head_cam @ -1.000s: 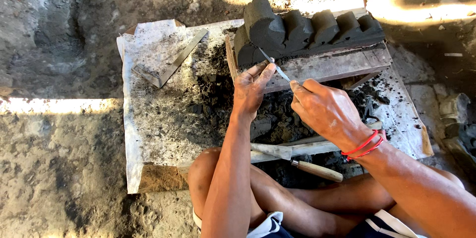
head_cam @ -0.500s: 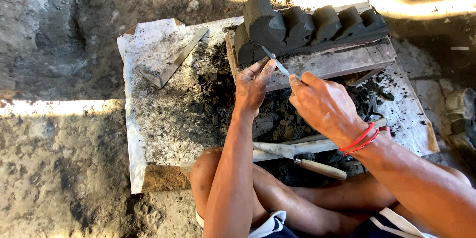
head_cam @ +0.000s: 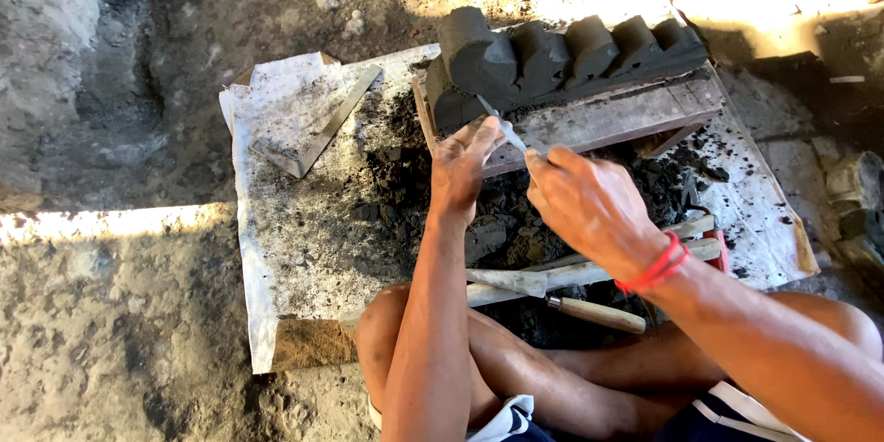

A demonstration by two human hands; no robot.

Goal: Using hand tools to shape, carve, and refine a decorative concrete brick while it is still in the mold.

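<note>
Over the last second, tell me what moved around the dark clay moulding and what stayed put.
Very little moved. The right hand keeps its grip on the thin blade, tip at the near left end of the dark clay moulding; the left hand stays braced against that end, fingers shifting only slightly. Nothing was picked up or let go. The moulding on its wooden board, the metal square and the wooden-handled tool lie as before.

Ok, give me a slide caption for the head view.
Right hand works a thin blade on a dark clay moulding; left hand steadies it.
</note>
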